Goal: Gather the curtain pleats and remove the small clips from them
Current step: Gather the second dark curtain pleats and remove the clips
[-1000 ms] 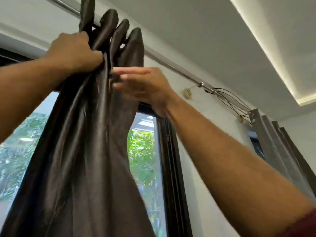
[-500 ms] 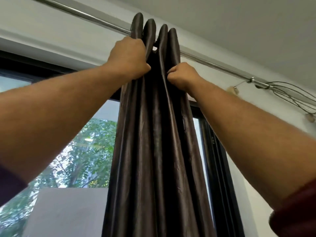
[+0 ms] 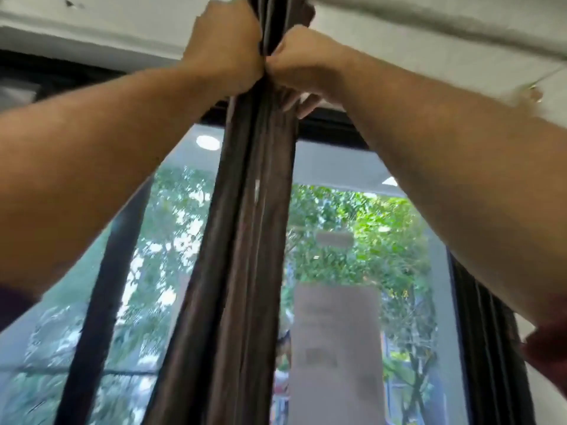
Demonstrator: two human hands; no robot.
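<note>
A dark brown curtain hangs in a tight bundle of pleats down the middle of the head view. My left hand is clenched around the pleats near the top, on their left side. My right hand is clenched on the same bundle from the right, knuckles touching the left hand. The tops of the pleats run out of frame above my hands. No clip shows; the frame is blurred.
Behind the curtain is a black-framed window with green trees outside. A second dark curtain hangs at the right edge. A small wall fitting sits on the white wall at upper right.
My right hand went from open beside the pleats to clenched on them. Both hands have drawn together until they touch, squeezing the bundle tighter. The view has tilted down, losing the rod.
</note>
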